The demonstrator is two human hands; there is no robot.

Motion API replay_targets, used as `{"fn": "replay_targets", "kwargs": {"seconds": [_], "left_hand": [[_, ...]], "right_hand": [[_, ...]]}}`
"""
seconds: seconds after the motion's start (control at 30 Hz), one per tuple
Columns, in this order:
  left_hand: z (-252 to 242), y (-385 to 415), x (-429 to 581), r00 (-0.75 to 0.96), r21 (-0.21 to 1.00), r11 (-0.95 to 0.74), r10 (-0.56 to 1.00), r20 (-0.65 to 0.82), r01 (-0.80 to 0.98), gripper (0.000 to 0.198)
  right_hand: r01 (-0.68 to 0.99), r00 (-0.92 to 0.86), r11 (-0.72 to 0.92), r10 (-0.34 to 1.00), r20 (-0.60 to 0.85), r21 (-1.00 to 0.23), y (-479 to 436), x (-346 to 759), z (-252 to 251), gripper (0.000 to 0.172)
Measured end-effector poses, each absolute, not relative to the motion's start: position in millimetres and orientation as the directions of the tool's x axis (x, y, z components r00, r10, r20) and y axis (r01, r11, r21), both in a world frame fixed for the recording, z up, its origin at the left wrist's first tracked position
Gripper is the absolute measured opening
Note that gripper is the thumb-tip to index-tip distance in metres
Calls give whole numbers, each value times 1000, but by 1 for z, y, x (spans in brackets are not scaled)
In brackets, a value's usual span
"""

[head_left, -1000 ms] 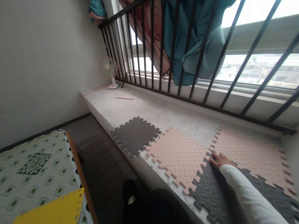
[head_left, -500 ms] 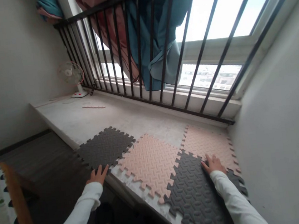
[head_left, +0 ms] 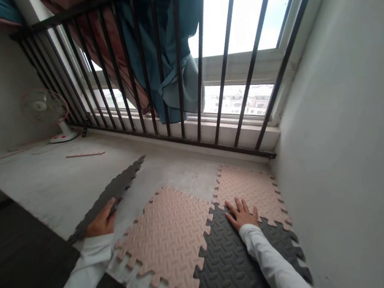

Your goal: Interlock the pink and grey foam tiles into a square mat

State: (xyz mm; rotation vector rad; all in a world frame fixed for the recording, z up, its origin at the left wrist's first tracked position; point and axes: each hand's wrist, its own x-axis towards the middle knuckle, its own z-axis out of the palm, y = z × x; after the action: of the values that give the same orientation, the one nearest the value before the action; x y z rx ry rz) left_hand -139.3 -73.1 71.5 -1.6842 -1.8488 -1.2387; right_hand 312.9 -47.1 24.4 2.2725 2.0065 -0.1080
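My left hand (head_left: 101, 220) grips the near edge of a dark grey foam mat tile (head_left: 114, 190), which is tilted up off the ledge and seen almost edge-on. Flat on the ledge beside it lies a pink foam tile (head_left: 172, 229) with jigsaw edges. My right hand (head_left: 242, 213) rests with fingers spread where a second dark tile (head_left: 221, 251) meets a second pink tile (head_left: 245, 186). That dark tile joins the first pink one along its left side. My right forearm covers part of it.
The pale ledge (head_left: 53, 178) drops to a dark floor (head_left: 14, 256) at left. Black railing bars (head_left: 161, 73) run along the back before curtains (head_left: 146, 43) and a window. A small fan (head_left: 57, 117) and a thin pink strip (head_left: 85, 154) sit far left. A white wall (head_left: 344, 145) bounds the right.
My left hand has taken hold of the left dark tile and raised it from lying flat to a steep tilt. The view has turned right. My right hand stays on the tiles, fingers spread wider.
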Motion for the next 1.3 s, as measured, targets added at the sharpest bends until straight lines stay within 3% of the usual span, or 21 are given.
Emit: {"fn": "replay_targets", "kwargs": {"seconds": [0.07,0.13,0.27,0.4,0.57,0.7,0.87,1.0,1.1,1.3], "left_hand": [[82,-46,-84,-262,394,-77,630,732,916,36],[82,-23,-28,-173,386,-142,719,673,912,38],[56,8,63,228,285,-365,879,418,886,46],[30,17,115,502,287,-521,853,143,804,51],[17,23,134,512,350,-544,838,187,763,53],[12,35,137,417,390,-510,858,300,767,54],[6,49,135,463,347,-602,787,408,719,48],[3,44,131,571,337,-648,761,308,683,39],[10,35,133,533,292,-609,791,302,738,33],[26,27,160,466,272,-461,883,51,844,51]], "right_hand": [[992,126,-123,983,-131,29,-47,313,26,51],[992,127,-125,983,-133,27,-48,312,27,51],[992,125,-125,983,-137,8,-49,311,30,51],[992,126,-128,983,-134,-8,-49,311,30,51],[992,125,-126,983,-138,-1,-50,311,30,53],[990,141,-143,980,-142,-1,-50,311,30,51],[988,151,-153,980,-129,-9,-50,310,29,51],[987,151,-156,980,-130,-29,-50,310,30,51],[988,148,-154,979,-139,-33,-51,310,31,51],[987,151,-156,978,-141,-26,-51,310,31,51]]}}
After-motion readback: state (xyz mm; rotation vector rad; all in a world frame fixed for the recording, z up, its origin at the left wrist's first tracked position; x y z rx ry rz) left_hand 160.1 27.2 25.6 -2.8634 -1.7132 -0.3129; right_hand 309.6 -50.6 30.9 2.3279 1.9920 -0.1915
